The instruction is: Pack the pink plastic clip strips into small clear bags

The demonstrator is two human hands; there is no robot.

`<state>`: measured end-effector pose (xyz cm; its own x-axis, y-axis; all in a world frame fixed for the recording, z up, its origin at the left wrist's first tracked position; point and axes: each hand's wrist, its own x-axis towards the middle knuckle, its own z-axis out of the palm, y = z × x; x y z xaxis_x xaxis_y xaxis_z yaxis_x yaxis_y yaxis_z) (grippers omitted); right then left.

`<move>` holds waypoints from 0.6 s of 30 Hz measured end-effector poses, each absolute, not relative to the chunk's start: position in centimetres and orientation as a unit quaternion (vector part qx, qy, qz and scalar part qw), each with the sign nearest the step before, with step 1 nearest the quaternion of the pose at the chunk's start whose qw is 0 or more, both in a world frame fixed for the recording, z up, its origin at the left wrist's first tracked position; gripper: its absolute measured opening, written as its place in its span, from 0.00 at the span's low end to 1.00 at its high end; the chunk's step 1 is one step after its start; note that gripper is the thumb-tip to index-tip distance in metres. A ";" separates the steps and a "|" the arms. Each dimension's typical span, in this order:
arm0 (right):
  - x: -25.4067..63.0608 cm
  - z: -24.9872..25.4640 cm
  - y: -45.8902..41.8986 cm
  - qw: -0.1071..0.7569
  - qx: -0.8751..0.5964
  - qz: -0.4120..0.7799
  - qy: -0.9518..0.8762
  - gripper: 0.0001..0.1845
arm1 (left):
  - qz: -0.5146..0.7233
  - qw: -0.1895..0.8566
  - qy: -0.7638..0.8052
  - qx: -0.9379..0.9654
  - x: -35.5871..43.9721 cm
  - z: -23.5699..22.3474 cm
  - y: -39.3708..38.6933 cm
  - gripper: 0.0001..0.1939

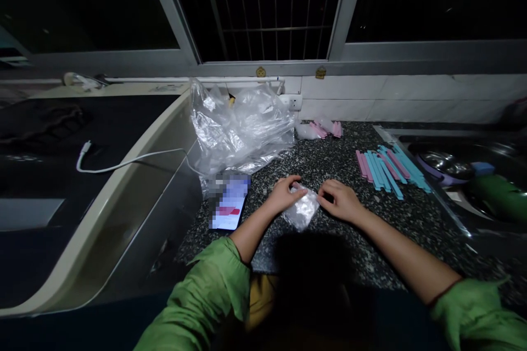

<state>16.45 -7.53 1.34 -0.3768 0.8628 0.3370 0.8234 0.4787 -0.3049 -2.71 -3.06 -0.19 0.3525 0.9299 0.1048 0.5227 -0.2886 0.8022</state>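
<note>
A small clear plastic bag (303, 210) lies crinkled on the dark speckled countertop between my hands. My left hand (287, 193) has its thumb and fingers on the bag's upper left edge. At the bag's upper right, my right hand (338, 201) curls with thumb and fingertips pinched at the edge. To the right, pink and light-blue flat sticks (385, 170) lie in a loose pile. Farther back are small plastic packets (319, 129) with pink pieces in them. A large clear plastic bag (247, 126) sits crumpled behind my left hand.
A lit phone (230, 203) lies left of my left forearm. A white cable (132, 162) runs over the raised rim of a cream-edged appliance (164, 120). On the right is a sink (442, 208) holding a metal and purple bowl (444, 167). Behind stand a tiled wall and barred window.
</note>
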 end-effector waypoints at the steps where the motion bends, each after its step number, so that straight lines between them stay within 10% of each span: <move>1: 16.3 1.3 -7.6 0.231 -0.536 0.073 -0.809 0.08 | 0.297 0.334 0.485 0.752 -2.7 -0.2 -3.1 0.22; 18: 15.3 0.5 -7.4 0.155 -0.552 0.062 -0.817 0.10 | 0.243 0.213 0.508 0.799 -2.4 -0.7 -4.3 0.06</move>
